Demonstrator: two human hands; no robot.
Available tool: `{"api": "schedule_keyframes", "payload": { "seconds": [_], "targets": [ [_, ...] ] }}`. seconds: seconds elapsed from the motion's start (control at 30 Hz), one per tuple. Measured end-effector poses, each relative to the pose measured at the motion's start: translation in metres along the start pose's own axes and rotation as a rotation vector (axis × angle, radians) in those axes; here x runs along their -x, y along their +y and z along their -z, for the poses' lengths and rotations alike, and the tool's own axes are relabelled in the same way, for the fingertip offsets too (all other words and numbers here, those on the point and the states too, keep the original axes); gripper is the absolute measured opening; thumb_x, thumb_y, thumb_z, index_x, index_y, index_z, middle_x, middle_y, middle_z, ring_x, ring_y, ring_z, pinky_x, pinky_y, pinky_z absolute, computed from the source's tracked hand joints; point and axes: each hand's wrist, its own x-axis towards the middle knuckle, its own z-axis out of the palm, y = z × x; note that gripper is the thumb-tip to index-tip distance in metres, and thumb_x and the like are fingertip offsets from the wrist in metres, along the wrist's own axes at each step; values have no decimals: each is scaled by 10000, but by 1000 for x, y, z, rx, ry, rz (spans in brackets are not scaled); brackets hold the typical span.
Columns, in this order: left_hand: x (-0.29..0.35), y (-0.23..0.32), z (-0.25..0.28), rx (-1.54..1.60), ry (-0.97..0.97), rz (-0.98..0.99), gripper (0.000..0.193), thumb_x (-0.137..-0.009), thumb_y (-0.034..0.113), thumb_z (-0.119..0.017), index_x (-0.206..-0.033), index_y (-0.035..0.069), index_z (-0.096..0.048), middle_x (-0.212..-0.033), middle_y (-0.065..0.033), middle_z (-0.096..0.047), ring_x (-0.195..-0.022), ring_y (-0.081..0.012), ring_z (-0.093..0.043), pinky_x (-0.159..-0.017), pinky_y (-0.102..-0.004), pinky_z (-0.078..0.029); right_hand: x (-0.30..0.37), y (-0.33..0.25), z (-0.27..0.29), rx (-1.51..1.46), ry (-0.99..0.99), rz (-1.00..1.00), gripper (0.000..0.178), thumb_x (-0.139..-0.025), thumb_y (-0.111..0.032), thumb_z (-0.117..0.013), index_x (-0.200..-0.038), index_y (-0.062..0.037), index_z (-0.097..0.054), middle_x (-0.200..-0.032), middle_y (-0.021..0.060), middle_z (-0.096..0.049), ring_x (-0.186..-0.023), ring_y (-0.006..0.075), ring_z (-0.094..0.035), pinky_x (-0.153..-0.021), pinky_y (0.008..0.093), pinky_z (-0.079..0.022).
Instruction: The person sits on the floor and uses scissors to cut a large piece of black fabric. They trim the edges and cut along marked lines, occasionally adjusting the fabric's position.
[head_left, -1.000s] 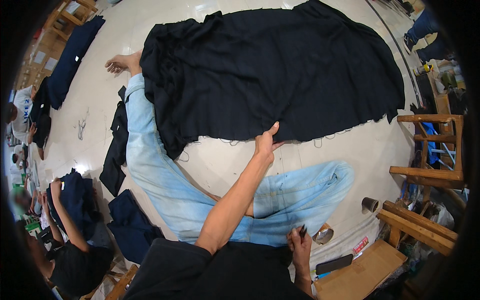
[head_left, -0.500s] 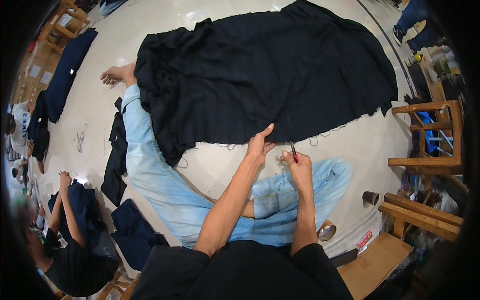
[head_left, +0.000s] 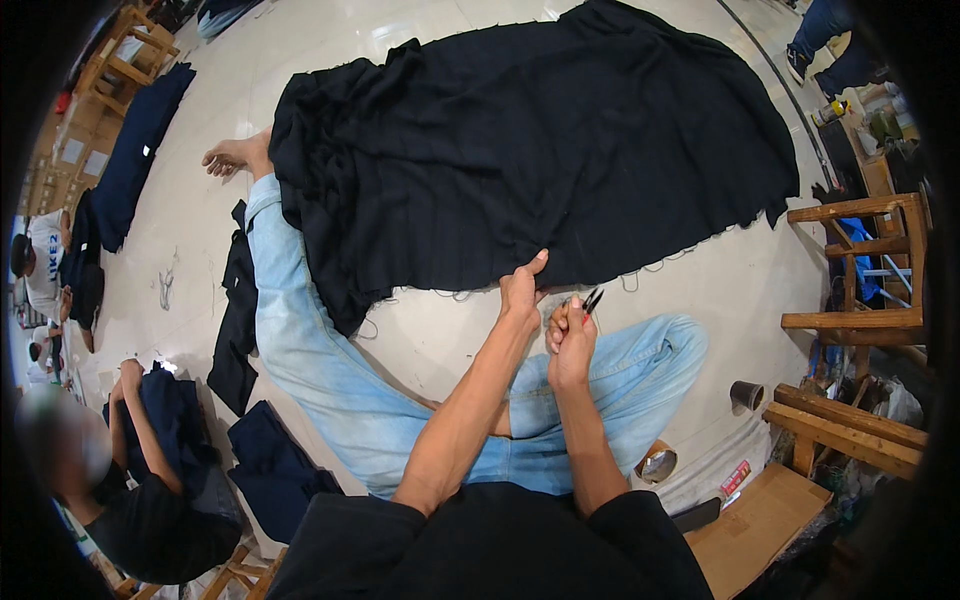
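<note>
A large black cloth (head_left: 560, 150) lies spread over the floor and across my outstretched left leg. Loose threads hang from its frayed near edge. At that edge my left hand (head_left: 522, 290) grips the cloth, thumb on top and fingers beneath. Just right of it and a little nearer, my right hand (head_left: 572, 340) is closed around small thread snips (head_left: 592, 301) with dark blades and a bit of red at the handle. The blades point up and away, apart from the cloth. The palm hides most of the handle.
On the left lie a narrow black cloth strip (head_left: 238, 320) and folded dark cloth (head_left: 275, 470); a co-worker (head_left: 150, 520) sits there handling dark fabric. Wooden stools (head_left: 860, 320), a cup (head_left: 746, 396) and a cardboard sheet (head_left: 760, 525) are at right. My jeans-clad right knee (head_left: 670, 350) is bent.
My right hand has moved slightly left and nearer to me with the snips, whose blades now tilt to the right. My left hand stays at the cloth's edge.
</note>
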Motion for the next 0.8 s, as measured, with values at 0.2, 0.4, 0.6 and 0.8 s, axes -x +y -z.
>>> {"api": "schedule_keyframes", "payload": {
  "seconds": [0.2, 0.4, 0.6, 0.8],
  "targets": [
    [4, 12, -8, 138, 94, 34, 346, -903, 188, -730, -1122, -59, -626, -1097, -124, -664, -978, -267, -656, -919, -445, -538, 57, -5, 37, 61, 2, -17, 383, -1054, -332, -494, -733, -145, -401, -616, -42, -401, -478, 40, -339, -422, 202, -270],
    [-15, 28, 2, 3, -87, -122, 324, -949, 249, -686, -1149, 2, -625, -1122, -118, -660, -997, -244, -657, -879, -424, -546, 70, -20, 31, 353, 15, -42, 425, -1039, -366, -506, -696, -118, -472, -586, -42, -440, -497, 38, -371, -445, 212, -281],
    [-7, 29, 23, 5, -221, -26, 367, -957, 272, -676, -1184, -7, -600, -1132, -120, -661, -1031, -244, -650, -941, -426, -541, 14, -93, 47, 824, -134, 311, 351, -963, -285, -656, -696, -84, -549, -612, -32, -501, -574, 47, -438, -529, 244, -348],
    [0, 23, 17, -28, -257, 7, 396, -948, 302, -685, -1158, -23, -601, -1097, -134, -663, -991, -234, -660, -915, -398, -570, -88, -225, 223, 1910, 637, 659, 331, -919, -320, -684, -969, 7, -675, -786, 157, -684, -720, 326, -647, -635, 399, -474]
  ]
}}
